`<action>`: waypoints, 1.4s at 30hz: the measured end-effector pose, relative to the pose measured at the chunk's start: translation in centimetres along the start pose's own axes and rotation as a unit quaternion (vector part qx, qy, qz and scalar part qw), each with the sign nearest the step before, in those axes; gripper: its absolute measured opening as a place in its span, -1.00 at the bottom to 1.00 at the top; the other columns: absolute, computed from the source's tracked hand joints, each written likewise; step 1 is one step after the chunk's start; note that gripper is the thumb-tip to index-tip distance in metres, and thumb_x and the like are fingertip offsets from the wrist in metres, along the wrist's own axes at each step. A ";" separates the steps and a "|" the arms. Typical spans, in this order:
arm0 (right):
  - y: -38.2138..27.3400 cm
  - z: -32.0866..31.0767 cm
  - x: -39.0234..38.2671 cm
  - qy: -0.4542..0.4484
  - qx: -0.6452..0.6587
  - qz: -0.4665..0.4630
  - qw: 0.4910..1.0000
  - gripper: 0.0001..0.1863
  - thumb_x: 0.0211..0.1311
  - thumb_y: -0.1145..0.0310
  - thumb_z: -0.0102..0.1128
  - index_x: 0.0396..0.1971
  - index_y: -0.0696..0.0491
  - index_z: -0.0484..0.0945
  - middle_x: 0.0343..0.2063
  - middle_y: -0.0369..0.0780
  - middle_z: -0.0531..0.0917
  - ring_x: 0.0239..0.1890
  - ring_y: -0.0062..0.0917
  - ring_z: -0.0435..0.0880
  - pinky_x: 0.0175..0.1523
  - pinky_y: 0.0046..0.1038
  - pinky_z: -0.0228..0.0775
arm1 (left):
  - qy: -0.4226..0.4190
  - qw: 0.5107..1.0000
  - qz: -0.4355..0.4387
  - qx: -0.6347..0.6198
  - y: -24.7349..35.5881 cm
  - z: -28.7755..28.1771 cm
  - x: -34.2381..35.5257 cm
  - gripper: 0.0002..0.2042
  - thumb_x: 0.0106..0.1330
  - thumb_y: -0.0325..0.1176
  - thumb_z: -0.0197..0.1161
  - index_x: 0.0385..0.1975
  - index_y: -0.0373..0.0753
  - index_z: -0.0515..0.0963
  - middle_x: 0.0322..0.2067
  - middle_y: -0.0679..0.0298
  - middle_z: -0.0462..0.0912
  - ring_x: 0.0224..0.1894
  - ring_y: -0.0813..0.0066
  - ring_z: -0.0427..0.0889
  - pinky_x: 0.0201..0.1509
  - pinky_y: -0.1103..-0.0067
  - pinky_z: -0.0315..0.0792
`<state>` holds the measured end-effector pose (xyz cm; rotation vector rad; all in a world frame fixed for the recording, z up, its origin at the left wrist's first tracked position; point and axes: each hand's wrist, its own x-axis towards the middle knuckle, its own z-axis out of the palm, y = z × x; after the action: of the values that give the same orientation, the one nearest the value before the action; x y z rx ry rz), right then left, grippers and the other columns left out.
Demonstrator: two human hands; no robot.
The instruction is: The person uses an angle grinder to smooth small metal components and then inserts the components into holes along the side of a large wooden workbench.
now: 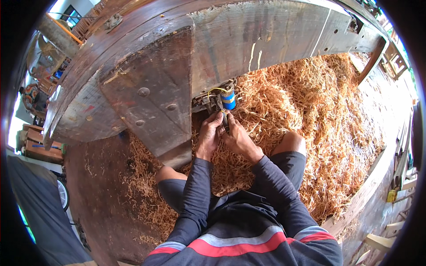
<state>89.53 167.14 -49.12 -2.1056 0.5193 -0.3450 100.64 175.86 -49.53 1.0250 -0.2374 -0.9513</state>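
My left hand (210, 133) and my right hand (240, 139) are close together under the edge of the workbench, each with its fingers pinched. Between them is a small dark piece (225, 125), too covered by my fingers to name. Just beyond my fingertips sits a dark metal mechanism (204, 103) under the bench, partly hidden by the wooden leg. A blue cylinder with a tan band (228, 101) stands beside it, and a thin yellow wire or cord (216, 89) curves over its top.
The thick wooden bench (266, 35) arches across the top, with a broad wooden leg (153, 93) at left. Curly wood shavings (319, 133) heap on the floor around my knees. A timber beam (372, 177) lies at right. Another person (35, 99) sits at far left.
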 end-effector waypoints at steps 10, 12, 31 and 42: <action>2.0 -0.1 -0.3 -0.211 0.851 0.083 0.473 -0.33 0.18 0.39 -0.01 0.36 0.15 0.26 0.03 -0.10 0.56 -0.07 -0.32 0.60 -0.05 -0.38 0.48 | 0.077 0.983 0.015 0.164 2.5 2.9 -2.0 -0.71 0.42 -0.02 0.28 -0.20 -0.14 0.62 -0.53 0.56 0.32 -0.57 0.77 0.35 -0.63 0.77 0.29; 1.6 -1.4 -0.6 -0.205 0.786 0.099 0.574 -0.35 0.16 0.39 -0.01 0.33 0.17 0.31 0.10 -0.07 0.55 0.08 -0.27 0.58 0.07 -0.33 0.50 | 0.046 0.980 0.014 0.195 2.5 2.7 -1.9 -0.71 0.41 -0.03 0.28 -0.19 -0.14 0.62 -0.45 0.49 0.52 -0.54 0.75 0.43 -0.62 0.77 0.29; -0.1 -2.0 -0.7 -0.020 -0.027 -0.030 0.999 -0.07 0.18 0.31 0.19 0.36 0.54 -0.08 0.01 0.41 0.47 0.05 0.19 0.57 0.13 -0.08 0.46 | -0.021 0.998 -0.001 -0.060 -0.7 0.9 0.2 -0.72 0.48 -0.33 0.17 0.09 -0.31 0.56 0.03 0.28 0.65 0.09 0.46 0.57 0.26 0.49 0.37; 0.3 0.1 0.0 0.041 0.008 -0.061 0.997 -0.15 0.26 0.32 0.14 0.38 0.50 -0.03 0.04 0.33 0.53 0.03 0.06 0.62 0.09 -0.17 0.52 | 0.035 0.998 -0.030 0.041 0.5 -0.2 -0.4 -0.71 0.44 -0.25 0.24 0.05 -0.23 0.61 -0.16 0.44 0.67 -0.16 0.71 0.53 -0.04 0.62 0.37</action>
<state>89.51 167.02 -49.46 -2.1190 0.4347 -0.5072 100.79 176.36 -49.14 1.1432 -0.1901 -0.9645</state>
